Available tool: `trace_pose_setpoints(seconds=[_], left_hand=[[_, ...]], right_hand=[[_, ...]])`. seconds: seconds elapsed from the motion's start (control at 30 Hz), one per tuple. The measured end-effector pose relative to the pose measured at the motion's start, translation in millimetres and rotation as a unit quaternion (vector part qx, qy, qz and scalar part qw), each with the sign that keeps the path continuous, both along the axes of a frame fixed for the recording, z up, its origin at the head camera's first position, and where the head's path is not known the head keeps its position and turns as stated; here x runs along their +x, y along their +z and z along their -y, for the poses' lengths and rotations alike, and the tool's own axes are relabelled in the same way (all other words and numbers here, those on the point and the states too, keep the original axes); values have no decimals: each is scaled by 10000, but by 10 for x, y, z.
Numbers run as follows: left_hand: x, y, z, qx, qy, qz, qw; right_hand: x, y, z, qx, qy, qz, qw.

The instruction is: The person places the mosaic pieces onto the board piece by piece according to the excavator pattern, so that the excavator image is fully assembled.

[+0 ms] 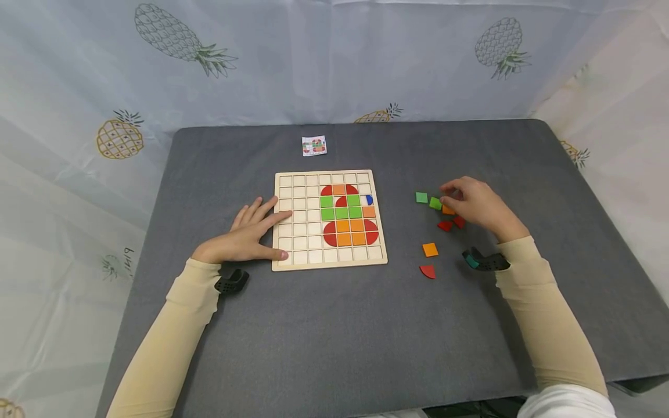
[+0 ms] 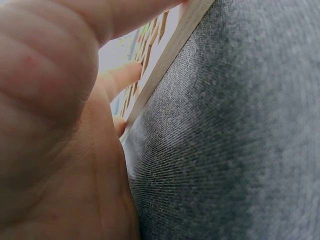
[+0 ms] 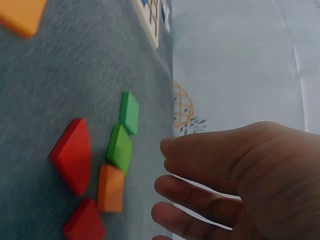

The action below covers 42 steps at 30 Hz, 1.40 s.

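Note:
My left hand (image 1: 245, 235) rests with fingers spread on the left edge of a wooden grid board (image 1: 300, 267). In the left wrist view, fingertips touch the board's rim (image 2: 167, 62). Red, orange, green and blue pieces fill several cells on its right side. My right hand (image 1: 478, 203) hovers by loose tiles, fingers loosely bent and nothing visible between them. Closest to it are a green square tile (image 3: 120, 148), an orange square tile (image 3: 110, 187) and two red quarter-circle pieces (image 3: 73, 156). A second green square tile (image 1: 421, 197) lies just left of them.
Nearer the front lie an orange square tile (image 1: 430, 249) and a red quarter-circle piece (image 1: 428, 271). Behind the board is a small printed pattern card (image 1: 314, 146). A grey cloth covers the table (image 1: 324, 337), and a pineapple-print curtain (image 1: 324, 64) hangs at its back edge.

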<state>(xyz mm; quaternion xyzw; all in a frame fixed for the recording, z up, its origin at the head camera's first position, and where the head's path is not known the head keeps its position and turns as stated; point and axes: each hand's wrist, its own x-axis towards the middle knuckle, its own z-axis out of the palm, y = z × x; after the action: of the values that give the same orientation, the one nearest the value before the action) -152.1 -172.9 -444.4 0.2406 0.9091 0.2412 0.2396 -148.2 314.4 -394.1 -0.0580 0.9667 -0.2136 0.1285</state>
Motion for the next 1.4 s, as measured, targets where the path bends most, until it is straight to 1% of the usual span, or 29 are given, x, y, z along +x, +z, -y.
trace_pose_setpoints(seconds=[0.2,0.4,0.57,0.63,0.67,0.8,0.9,1.1,1.33,1.4], left_hand=[[2,1,5,-27,13,-18,10000],[-1,-10,3,11,15,-3,10000],[5,-12,5,-6,-17,-20,10000],[3,-16,5,-13,-22,-21,10000],[0,-20,5,-12,-22,-20,10000],[-6,-19,0,6,13,11,10000],[-6,-18,2,-2,35,14,10000],[-2,-8,8,-12,18,0,10000],[3,-5,7,-10,19,1,10000],[-1,-8,5,-15,6,-9,10000]], right_hand=[[51,-68,-119,197,78,57,9998],[83,-128,-205,372,130,256,9989],[143,-127,-270,641,-249,667,9954],[180,-125,-287,622,-382,807,9941],[199,-125,-292,571,-381,833,9942],[242,-150,-303,372,-182,783,9961],[255,-169,-302,315,-83,634,9975],[257,-209,-280,304,-106,406,9987],[246,-203,-256,288,-120,400,9987],[245,-203,-244,269,-136,309,9991]])
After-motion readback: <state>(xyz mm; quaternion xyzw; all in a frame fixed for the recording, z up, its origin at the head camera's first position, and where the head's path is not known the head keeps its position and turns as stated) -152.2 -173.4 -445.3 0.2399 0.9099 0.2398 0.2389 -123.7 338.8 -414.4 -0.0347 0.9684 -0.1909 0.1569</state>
